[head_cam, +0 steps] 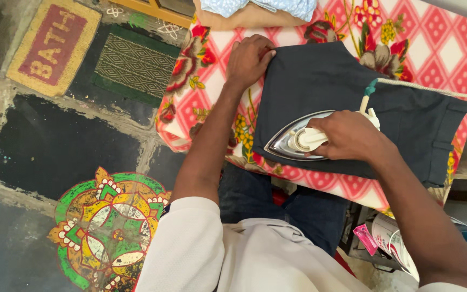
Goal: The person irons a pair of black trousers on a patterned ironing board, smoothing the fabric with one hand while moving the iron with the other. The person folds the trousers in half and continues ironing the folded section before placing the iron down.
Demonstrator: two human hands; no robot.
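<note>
Hands worked over dark shorts [352,92] spread flat on the bench [439,48], which wore a red-and-white floral cover. The right hand [349,136] was closed around the white handle of a metal iron [290,141] resting on the shorts' lower edge. The left hand [248,58] lay with fingers curled, pressing the fabric's far corner. 2 doormats [55,46] sat on the floor.

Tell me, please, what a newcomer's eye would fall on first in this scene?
Probably the silver iron gripped by the right hand on the dark garment, which lies on a red floral cloth. The left hand presses the garment's far edge flat. On the dark floor at lower left, a bright painted floral design stands out.
</note>
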